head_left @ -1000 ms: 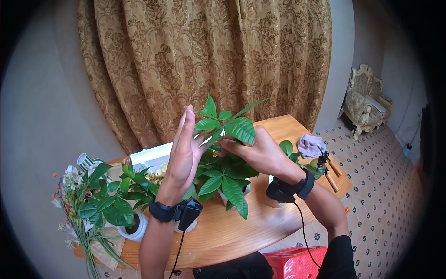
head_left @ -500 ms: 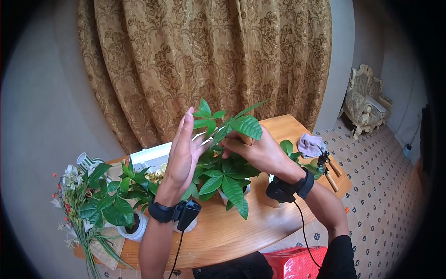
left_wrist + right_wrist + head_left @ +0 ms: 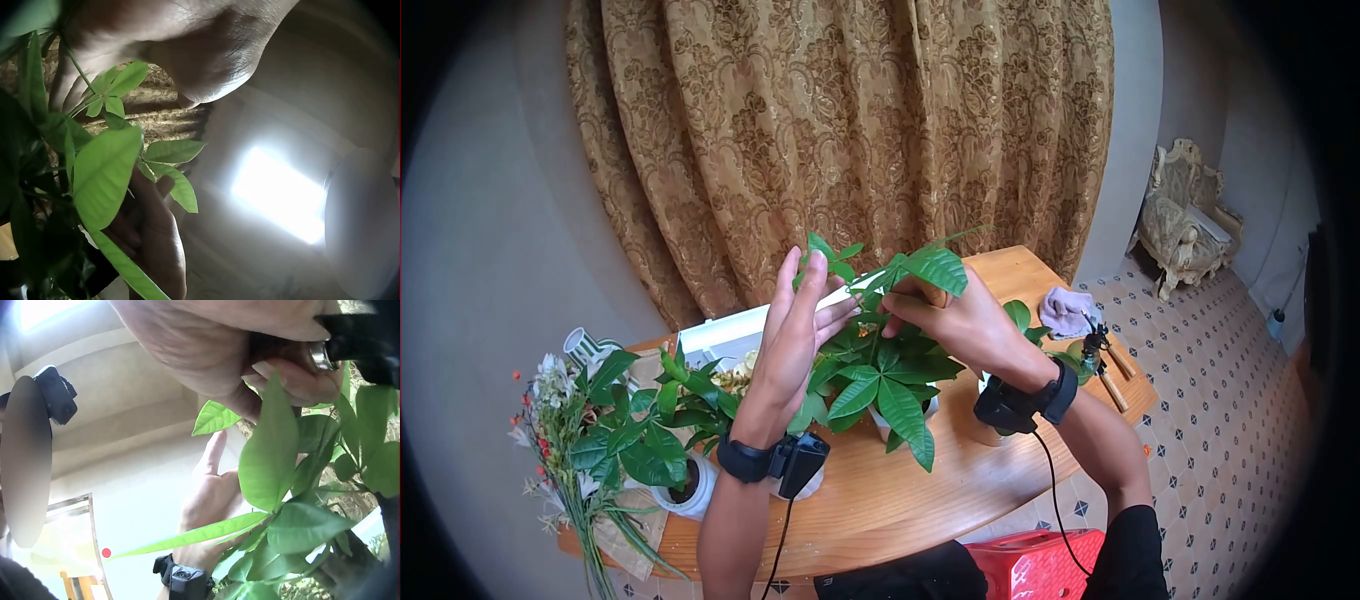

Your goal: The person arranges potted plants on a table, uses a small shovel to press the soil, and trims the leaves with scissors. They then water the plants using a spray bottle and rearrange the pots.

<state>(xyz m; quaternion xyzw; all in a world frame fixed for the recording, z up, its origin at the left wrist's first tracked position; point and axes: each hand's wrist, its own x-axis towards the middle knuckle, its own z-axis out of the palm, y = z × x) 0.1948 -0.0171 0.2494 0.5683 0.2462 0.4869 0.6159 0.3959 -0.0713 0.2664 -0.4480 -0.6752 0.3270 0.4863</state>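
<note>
A leafy green potted plant (image 3: 895,405) stands mid-table between my hands, its pot mostly hidden by leaves. My left hand (image 3: 792,335) is raised at its left side, fingers extended and palm turned toward the foliage, with a small leaf cluster (image 3: 830,265) at the fingertips. From the right, my right hand (image 3: 975,325) grips the wooden handle of a small garden tool (image 3: 320,355). The right wrist view shows its silver collar and part of a black head pointing into the leaves; the head's shape is hidden. A broad leaf (image 3: 940,270) overlaps the right hand's knuckles.
At the left are another potted plant (image 3: 690,492) and a bunch of flowers (image 3: 550,440). Behind my left hand stands a white tray (image 3: 725,332). Wooden-handled tools (image 3: 1114,392) and a lilac cloth (image 3: 1068,312) lie at the right. A red stool (image 3: 1040,568) stands below the table's front edge.
My left hand has dropped slightly and shifted left, and the leaf cluster by its fingers has moved down and left. My right hand has barely moved, still gripping the tool.
</note>
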